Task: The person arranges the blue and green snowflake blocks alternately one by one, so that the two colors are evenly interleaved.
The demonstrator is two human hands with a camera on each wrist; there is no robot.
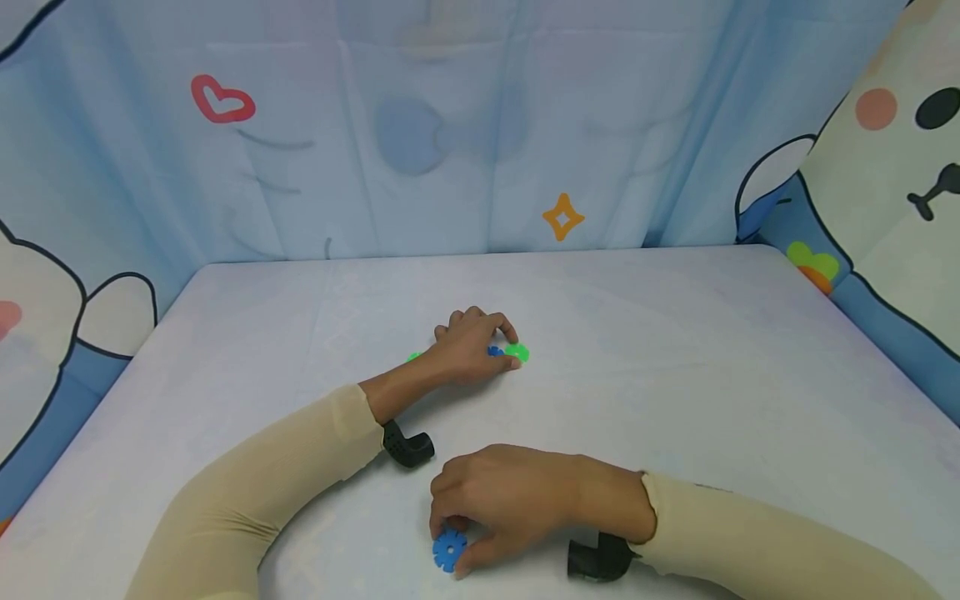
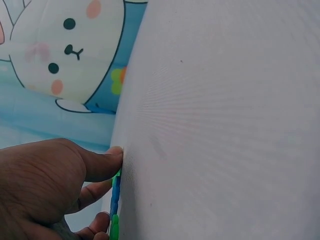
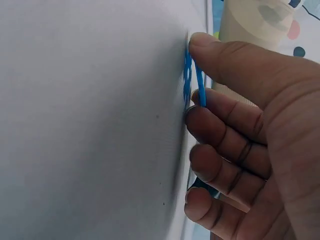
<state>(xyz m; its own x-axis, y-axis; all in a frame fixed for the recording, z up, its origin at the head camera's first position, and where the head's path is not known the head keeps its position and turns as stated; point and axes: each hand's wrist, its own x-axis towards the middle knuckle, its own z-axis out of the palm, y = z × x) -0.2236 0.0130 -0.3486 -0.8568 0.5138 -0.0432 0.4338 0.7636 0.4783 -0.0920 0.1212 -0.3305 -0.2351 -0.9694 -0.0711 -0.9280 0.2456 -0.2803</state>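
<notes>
A row of flat notched plastic discs lies on the table in the head view, partly hidden under my left hand. Its right end is a green disc, with a blue disc against it. My left thumb and index finger pinch the green disc by its edges; the left wrist view shows green and blue rims in line along the fingers. Nearer the front, my right hand pinches a blue notched disc between thumb and fingers. The right wrist view shows this blue disc edge-on, with another blue piece beside it.
A white cloth covers the table. Behind it hangs a light blue printed curtain. Black camera mounts sit at the left wrist and the right wrist.
</notes>
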